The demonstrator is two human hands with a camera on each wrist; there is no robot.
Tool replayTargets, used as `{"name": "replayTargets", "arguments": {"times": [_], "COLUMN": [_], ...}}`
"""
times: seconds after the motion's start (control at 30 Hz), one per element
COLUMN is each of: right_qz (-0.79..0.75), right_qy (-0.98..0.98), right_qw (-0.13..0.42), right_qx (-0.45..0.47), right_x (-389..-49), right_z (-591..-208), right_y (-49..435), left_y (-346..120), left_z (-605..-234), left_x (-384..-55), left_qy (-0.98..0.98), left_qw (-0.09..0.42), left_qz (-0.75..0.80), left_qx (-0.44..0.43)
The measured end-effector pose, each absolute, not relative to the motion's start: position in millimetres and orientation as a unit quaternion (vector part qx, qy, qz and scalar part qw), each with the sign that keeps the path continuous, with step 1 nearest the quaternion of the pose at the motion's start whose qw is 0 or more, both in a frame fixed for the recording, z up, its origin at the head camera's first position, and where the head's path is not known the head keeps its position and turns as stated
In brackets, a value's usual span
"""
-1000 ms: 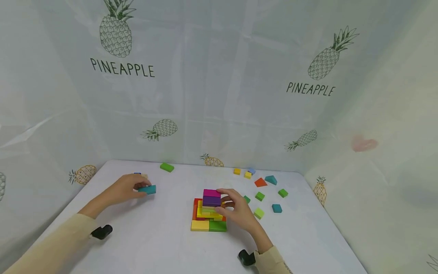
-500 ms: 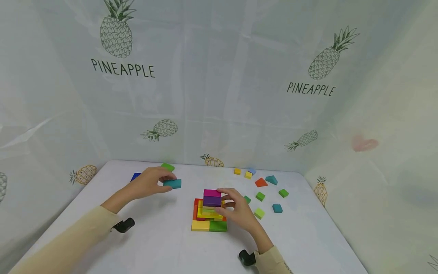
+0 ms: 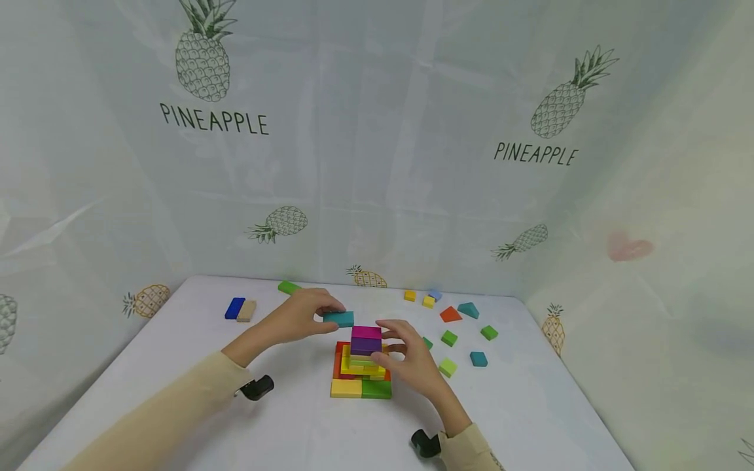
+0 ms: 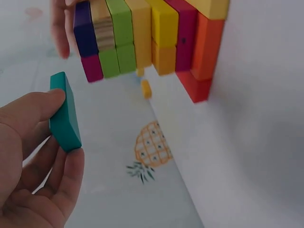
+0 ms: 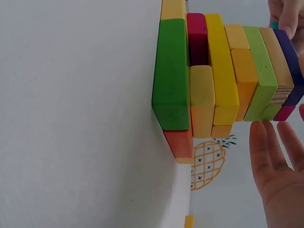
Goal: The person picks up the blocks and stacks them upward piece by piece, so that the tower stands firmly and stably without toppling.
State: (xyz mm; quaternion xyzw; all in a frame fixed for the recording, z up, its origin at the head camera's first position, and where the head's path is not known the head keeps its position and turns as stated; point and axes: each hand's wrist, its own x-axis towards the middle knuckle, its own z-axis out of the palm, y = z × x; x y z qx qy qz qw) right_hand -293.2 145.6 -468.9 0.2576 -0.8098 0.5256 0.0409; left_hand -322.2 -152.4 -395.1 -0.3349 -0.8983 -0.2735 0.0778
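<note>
A teal rectangular block is pinched between the thumb and fingers of my left hand, held up just left of the tower's top. The tower of coloured wooden blocks narrows upward from a wide base, with a magenta block and a purple block uppermost. At its right side is my right hand, holding nothing, its fingertips right at the upper layers. In the right wrist view, that hand's fingers reach up beside the light green block. Tan sleeves cover both forearms.
Loose blocks lie on the white table: a blue block, a tan block and a green block at back left. At right are several small pieces, among them an orange-red triangle. A pineapple-print curtain hangs behind.
My left hand has carried the teal block rightward from the table's left side to beside the tower's top, uncovering the blue and tan blocks. My right hand has hardly moved.
</note>
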Motion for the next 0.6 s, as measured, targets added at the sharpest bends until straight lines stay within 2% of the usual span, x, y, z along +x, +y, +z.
{"name": "replayTargets", "arguments": {"times": [0.6], "right_qz": [0.526], "right_qy": [-0.8], "right_qw": [0.051], "right_qx": [0.283], "right_x": [-293.7], "right_z": [-467.6], "right_y": [147.4], "left_y": [-102.9], "left_z": [-403.7], "left_x": [-326.7], "left_qy": [-0.882], "left_qw": [0.029], "left_qz": [-0.304], "left_qx": [-0.36]}}
